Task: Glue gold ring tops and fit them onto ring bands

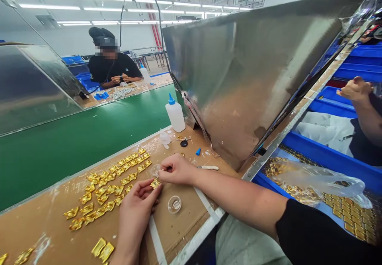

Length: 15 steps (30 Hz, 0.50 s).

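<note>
My left hand point(135, 213) pinches a small gold metal piece point(154, 183) between thumb and fingers above the cardboard-covered bench point(53, 221). My right hand point(176, 169) is closed just above it, its fingertips holding a thin tool whose tip touches the piece. Several more gold pieces point(115, 185) lie in rows to the left of my hands. Two gold pieces point(102, 250) lie near my left wrist. A small clear round dish point(174, 204) sits right under my hands.
A white glue bottle with a blue cap point(175, 114) stands by a slanted steel hood point(253, 78). A green conveyor belt point(74, 137) runs behind the bench. A blue bin with bagged gold pieces point(325, 185) is at right. Another person sits across; a neighbour's hand point(355, 89) shows at right.
</note>
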Each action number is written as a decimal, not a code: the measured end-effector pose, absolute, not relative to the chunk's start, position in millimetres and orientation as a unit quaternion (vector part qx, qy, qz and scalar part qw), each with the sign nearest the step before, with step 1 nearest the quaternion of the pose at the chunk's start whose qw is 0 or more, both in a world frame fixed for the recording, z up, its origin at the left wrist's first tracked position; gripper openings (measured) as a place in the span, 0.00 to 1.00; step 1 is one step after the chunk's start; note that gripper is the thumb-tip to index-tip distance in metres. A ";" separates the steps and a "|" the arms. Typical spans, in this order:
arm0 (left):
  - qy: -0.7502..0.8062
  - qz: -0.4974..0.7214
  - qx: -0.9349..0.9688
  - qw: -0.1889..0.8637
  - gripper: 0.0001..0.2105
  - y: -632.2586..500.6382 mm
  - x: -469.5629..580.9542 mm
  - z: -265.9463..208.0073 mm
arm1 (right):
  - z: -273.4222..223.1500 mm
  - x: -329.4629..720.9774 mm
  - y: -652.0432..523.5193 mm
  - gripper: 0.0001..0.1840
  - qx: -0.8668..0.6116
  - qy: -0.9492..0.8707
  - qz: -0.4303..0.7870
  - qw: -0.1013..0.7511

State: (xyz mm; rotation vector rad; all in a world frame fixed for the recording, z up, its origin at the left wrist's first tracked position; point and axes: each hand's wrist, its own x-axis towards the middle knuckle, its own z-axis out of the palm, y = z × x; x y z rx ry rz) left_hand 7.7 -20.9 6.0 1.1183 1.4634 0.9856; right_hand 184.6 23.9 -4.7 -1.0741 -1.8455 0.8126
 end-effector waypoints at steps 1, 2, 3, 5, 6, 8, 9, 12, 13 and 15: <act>0.607 0.408 0.462 0.502 0.43 -20.9 7.5 5.7 | -4.0 184.6 23.5 0.18 -0.428 -0.736 0.322 0.415; 0.607 0.409 0.461 0.501 0.43 -20.7 7.3 5.2 | -3.3 184.6 23.1 0.19 -0.428 -0.737 0.320 0.414; 0.608 0.410 0.460 0.500 0.44 -20.6 7.0 4.6 | -2.6 184.6 22.8 0.19 -0.427 -0.738 0.317 0.415; 0.609 0.411 0.458 0.500 0.44 -20.3 6.2 3.3 | -1.7 184.5 22.4 0.20 -0.424 -0.741 0.314 0.416; 0.610 0.410 0.458 0.500 0.45 -20.1 5.8 2.7 | -1.5 184.4 22.3 0.21 -0.421 -0.743 0.312 0.417; 0.612 0.410 0.455 0.501 0.45 -19.6 5.0 1.8 | -1.8 184.3 22.3 0.21 -0.419 -0.745 0.310 0.416; 0.613 0.409 0.454 0.501 0.45 -19.3 4.7 1.7 | -2.1 184.3 22.3 0.21 -0.418 -0.746 0.309 0.416; 0.615 0.410 0.448 0.503 0.45 -18.3 4.8 2.2 | -3.1 184.3 22.2 0.21 -0.419 -0.748 0.306 0.413; 0.616 0.411 0.446 0.503 0.45 -18.0 5.0 2.6 | -3.3 184.4 22.2 0.21 -0.418 -0.750 0.306 0.412; 0.616 0.412 0.444 0.504 0.45 -17.5 5.9 3.3 | -3.1 184.9 22.6 0.22 -0.420 -0.751 0.303 0.409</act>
